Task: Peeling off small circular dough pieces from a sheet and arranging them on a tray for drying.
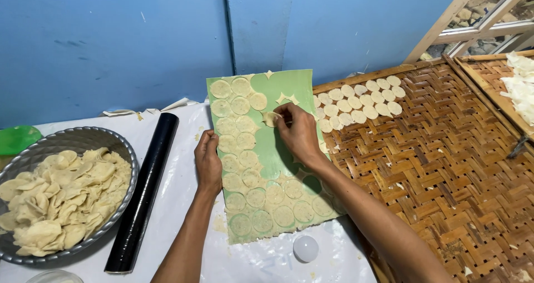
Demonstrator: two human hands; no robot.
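While the left hand (208,159) pressed flat on the green sheet's (278,149) left edge, the right hand (299,132) pinched one dough disc (271,118) near the sheet's upper middle, beside the woven bamboo tray (445,160).

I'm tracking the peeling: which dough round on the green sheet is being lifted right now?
The dough round pinched in the right hand's fingertips, near the green sheet's upper middle. It curls up off the sheet; the others lie flat. The left hand steadies the sheet's left edge.
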